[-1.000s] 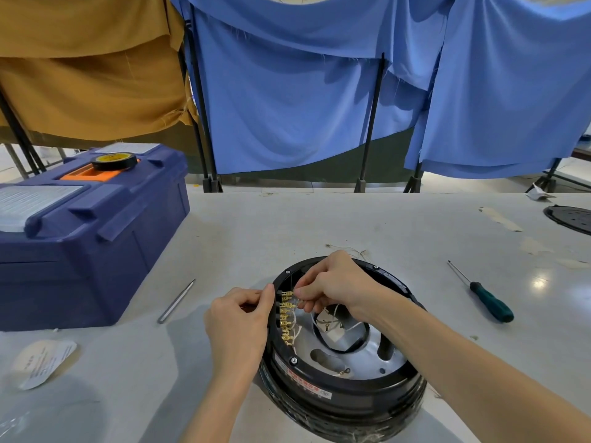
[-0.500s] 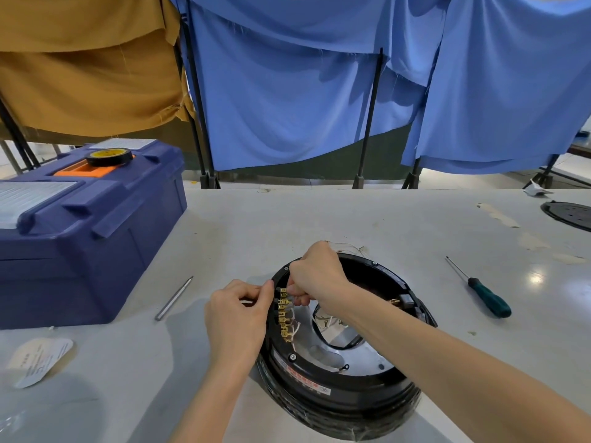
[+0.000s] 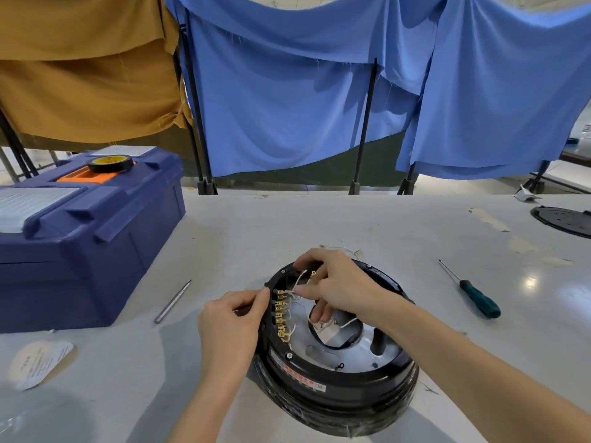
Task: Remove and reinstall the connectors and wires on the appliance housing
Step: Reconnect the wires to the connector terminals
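A round black appliance housing [image 3: 339, 378] lies open side up on the table in front of me. A row of brass connectors [image 3: 281, 314] with thin white wires [image 3: 299, 281] runs along its inner left rim. My left hand [image 3: 232, 324] grips the housing's left edge beside the connectors, thumb on the rim. My right hand [image 3: 339, 287] reaches over the top of the housing and pinches a white wire near the topmost connector. One freed ring terminal [image 3: 313, 274] sticks up by my right fingers.
A blue toolbox [image 3: 80, 238] with a tape roll [image 3: 110, 163] on top stands at the left. A metal rod [image 3: 172, 301] lies beside it. A green-handled screwdriver [image 3: 473, 295] lies at the right, a black disc [image 3: 563, 220] at the far right, a paper label [image 3: 38, 362] near left.
My right hand has shifted from the connector row up to the housing's top rim, drawing a white wire up and out. My left hand stays on the left edge.
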Action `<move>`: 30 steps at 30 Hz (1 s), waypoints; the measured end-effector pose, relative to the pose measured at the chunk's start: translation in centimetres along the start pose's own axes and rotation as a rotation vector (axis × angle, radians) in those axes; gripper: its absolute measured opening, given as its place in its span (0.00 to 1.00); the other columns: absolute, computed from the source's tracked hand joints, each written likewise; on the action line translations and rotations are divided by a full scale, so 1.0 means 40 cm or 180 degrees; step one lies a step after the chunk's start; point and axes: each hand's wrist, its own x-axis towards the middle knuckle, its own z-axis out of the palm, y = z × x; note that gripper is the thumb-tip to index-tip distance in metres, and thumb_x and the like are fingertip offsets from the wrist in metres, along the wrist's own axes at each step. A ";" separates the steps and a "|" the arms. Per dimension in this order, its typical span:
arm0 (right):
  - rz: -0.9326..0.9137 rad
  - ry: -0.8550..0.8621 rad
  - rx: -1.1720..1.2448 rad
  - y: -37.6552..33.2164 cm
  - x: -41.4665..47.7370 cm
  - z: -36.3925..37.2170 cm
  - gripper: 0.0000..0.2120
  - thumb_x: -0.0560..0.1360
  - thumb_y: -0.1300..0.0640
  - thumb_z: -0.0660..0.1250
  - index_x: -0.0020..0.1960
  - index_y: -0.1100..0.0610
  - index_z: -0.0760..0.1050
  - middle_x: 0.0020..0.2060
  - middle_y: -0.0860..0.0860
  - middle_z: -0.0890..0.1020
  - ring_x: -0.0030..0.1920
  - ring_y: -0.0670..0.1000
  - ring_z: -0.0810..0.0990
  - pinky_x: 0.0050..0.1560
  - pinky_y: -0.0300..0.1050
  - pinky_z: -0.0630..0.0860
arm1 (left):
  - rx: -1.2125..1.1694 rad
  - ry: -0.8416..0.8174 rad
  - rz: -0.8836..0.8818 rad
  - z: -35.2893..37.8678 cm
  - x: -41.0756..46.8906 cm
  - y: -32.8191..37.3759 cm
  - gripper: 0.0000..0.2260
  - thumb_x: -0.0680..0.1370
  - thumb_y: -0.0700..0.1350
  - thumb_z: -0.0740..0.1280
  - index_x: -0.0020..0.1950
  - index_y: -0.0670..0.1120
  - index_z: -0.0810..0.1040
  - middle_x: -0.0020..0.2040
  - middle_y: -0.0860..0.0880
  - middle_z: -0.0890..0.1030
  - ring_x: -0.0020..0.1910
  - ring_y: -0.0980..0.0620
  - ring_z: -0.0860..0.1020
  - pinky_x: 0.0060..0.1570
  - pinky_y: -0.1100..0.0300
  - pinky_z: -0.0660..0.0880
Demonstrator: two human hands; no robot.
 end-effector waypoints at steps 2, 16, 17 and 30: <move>-0.0368 0.0215 -0.0590 -0.005 -0.018 0.005 0.11 0.74 0.58 0.73 0.55 0.54 0.76 0.42 0.57 0.79 0.30 0.55 0.83 0.31 0.43 0.79 | -0.0031 0.0032 0.0022 -0.005 -0.011 0.002 0.07 0.70 0.47 0.76 0.34 0.58 0.84 0.35 0.59 0.84 0.37 0.61 0.82 0.45 0.54 0.80; -0.0880 0.0423 -0.1620 -0.010 -0.016 0.071 0.04 0.73 0.57 0.73 0.44 0.57 0.80 0.47 0.47 0.70 0.39 0.51 0.75 0.43 0.52 0.78 | -0.0061 0.0228 0.0126 -0.009 -0.032 0.008 0.07 0.69 0.45 0.77 0.32 0.54 0.85 0.34 0.55 0.84 0.35 0.58 0.82 0.43 0.49 0.81; -0.0904 0.0405 -0.1620 -0.007 -0.014 0.071 0.04 0.73 0.57 0.73 0.43 0.57 0.80 0.46 0.47 0.70 0.36 0.49 0.74 0.43 0.51 0.77 | -0.0047 0.0240 0.0141 -0.009 -0.032 0.007 0.08 0.69 0.45 0.77 0.32 0.54 0.84 0.34 0.55 0.84 0.35 0.59 0.81 0.42 0.49 0.80; -0.1179 0.0237 -0.2181 -0.002 0.014 0.077 0.12 0.70 0.70 0.64 0.39 0.55 0.67 0.42 0.48 0.73 0.46 0.54 0.79 0.37 0.45 0.59 | -0.0037 0.0231 0.0134 -0.003 -0.026 -0.001 0.10 0.71 0.44 0.76 0.30 0.53 0.83 0.33 0.53 0.82 0.32 0.60 0.80 0.41 0.49 0.80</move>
